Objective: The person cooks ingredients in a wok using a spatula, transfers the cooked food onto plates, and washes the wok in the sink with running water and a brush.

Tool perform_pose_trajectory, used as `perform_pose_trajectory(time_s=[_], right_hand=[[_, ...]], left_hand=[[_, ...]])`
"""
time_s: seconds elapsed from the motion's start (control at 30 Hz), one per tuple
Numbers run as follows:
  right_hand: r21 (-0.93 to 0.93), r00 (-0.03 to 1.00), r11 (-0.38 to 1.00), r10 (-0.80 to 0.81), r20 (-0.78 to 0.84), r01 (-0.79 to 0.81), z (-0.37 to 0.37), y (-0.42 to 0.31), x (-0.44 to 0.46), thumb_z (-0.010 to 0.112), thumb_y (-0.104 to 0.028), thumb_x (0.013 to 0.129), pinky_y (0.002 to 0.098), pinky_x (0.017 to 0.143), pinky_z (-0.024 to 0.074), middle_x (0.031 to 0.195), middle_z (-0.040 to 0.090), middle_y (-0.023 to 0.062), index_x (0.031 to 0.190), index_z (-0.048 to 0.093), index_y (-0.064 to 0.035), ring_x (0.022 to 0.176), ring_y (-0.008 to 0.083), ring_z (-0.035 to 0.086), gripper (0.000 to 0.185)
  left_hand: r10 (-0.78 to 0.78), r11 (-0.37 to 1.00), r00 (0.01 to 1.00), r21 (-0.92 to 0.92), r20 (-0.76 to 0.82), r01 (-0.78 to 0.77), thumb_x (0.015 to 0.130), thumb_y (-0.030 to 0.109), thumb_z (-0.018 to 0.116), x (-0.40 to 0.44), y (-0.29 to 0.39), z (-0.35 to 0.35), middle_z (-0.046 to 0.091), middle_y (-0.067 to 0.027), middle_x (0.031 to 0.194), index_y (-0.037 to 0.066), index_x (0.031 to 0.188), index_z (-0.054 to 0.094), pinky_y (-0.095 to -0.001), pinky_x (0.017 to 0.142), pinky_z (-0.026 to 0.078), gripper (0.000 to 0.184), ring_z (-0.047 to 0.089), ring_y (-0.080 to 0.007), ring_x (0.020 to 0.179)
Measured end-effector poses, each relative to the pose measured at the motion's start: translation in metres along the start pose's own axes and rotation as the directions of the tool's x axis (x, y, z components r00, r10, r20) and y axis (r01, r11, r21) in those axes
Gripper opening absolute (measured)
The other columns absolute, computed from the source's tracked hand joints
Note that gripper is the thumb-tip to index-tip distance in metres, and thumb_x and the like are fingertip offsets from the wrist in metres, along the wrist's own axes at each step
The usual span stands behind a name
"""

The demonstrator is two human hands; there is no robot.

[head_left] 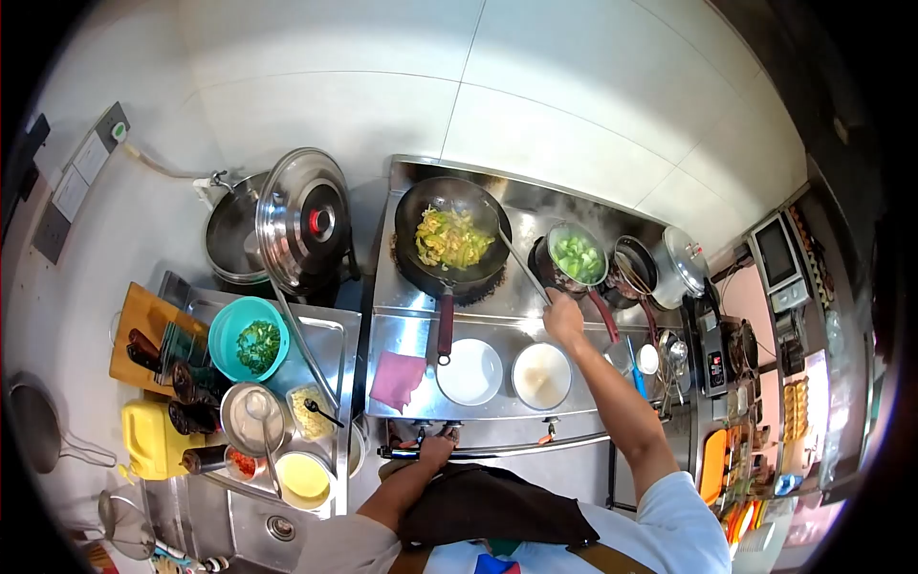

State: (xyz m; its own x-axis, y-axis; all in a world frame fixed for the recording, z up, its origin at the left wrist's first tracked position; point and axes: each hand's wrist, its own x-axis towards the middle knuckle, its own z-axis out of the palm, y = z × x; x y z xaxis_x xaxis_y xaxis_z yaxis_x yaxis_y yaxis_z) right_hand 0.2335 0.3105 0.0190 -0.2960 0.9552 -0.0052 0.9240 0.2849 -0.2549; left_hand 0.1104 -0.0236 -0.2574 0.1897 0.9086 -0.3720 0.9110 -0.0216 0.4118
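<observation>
My right hand (562, 316) is closed round the long metal handle of a cooking utensil (522, 258). That utensil reaches over the right rim of a dark wok (419, 206); the shape of its head cannot be made out. Sliced yellow-green vegetables with paler pieces (453, 239) lie in the wok, whose red-brown handle points toward me. Down at the stove front, my left hand (438, 448) has its fingers on a stove knob (450, 427). Two white bowls stand near the front: one (469, 371) looks empty, while the other (542, 376) holds a little pale stuff.
Right of the wok, a strainer of green vegetables (578, 254) steams over a pot. A pink cloth (397, 381) lies at the stove's left front. On the left counter are a turquoise bowl (222, 340), a yellow jug (153, 440) and ingredient containers. A large lid (287, 225) leans by a pot.
</observation>
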Motion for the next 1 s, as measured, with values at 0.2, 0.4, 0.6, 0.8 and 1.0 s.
perform_pose_trajectory(time_s=[0.2,0.4,0.6,0.8,1.0], right_hand=[[0.047,1.000,0.999,0.014,-0.007,-0.013,0.001,-0.013,-0.006,0.062,-0.011,0.081,0.0488,0.091,0.0507,0.107,0.067,0.0256,0.123,0.064,-0.0085,0.101,0.0427,0.064,0.042],[0.061,1.000,0.998,0.026,-0.007,-0.025,0.003,-0.017,-0.007,0.060,-0.011,0.082,0.0486,0.090,0.0512,0.108,0.067,0.0248,0.124,0.064,-0.0106,0.101,0.0418,0.065,0.043],[0.045,0.999,0.998,0.040,-0.019,-0.039,0.002,-0.020,-0.003,0.061,-0.012,0.082,0.0482,0.090,0.0511,0.107,0.068,0.0248,0.123,0.065,-0.0123,0.102,0.0416,0.065,0.041],[-0.006,0.994,0.995,0.103,-0.028,-0.103,0.008,-0.035,-0.002,0.058,-0.015,0.084,0.0476,0.089,0.0507,0.106,0.068,0.0241,0.123,0.065,-0.0113,0.101,0.0403,0.065,0.039],[0.001,0.996,0.996,-0.088,-0.030,0.088,0.066,-0.010,0.006,0.059,-0.010,0.083,0.0498,0.083,0.0512,0.097,0.067,0.0279,0.117,0.064,-0.0015,0.095,0.0445,0.065,0.035]], left_hand=[[0.105,0.985,0.994,0.142,-0.006,-0.103,0.087,0.013,0.055,0.006,-0.011,0.013,0.073,-0.0114,0.102,0.010,0.102,0.068,-0.0458,0.086,0.048,0.020,0.073,-0.0268,0.083],[0.038,0.998,0.999,0.058,0.022,-0.039,0.089,0.015,0.053,0.003,-0.010,0.009,0.062,-0.0129,0.119,0.006,0.107,0.065,-0.0428,0.077,0.051,0.024,0.071,-0.0265,0.085],[0.069,0.997,0.997,0.038,-0.042,-0.067,0.087,0.016,0.055,0.006,-0.015,0.013,0.063,-0.0129,0.111,0.005,0.107,0.064,-0.0434,0.072,0.054,0.024,0.070,-0.0259,0.083],[-0.027,0.973,0.974,-0.231,-0.223,-0.026,0.084,0.017,0.059,-0.011,-0.019,-0.015,0.068,-0.0164,0.095,0.005,0.094,0.066,-0.0473,0.068,0.054,0.017,0.069,-0.0317,0.083],[-0.683,0.670,0.565,-0.704,-0.463,0.233,0.086,0.018,0.059,-0.065,-0.067,-0.178,0.066,-0.0188,0.087,0.005,0.094,0.061,-0.0472,0.075,0.051,0.015,0.065,-0.0370,0.085]])
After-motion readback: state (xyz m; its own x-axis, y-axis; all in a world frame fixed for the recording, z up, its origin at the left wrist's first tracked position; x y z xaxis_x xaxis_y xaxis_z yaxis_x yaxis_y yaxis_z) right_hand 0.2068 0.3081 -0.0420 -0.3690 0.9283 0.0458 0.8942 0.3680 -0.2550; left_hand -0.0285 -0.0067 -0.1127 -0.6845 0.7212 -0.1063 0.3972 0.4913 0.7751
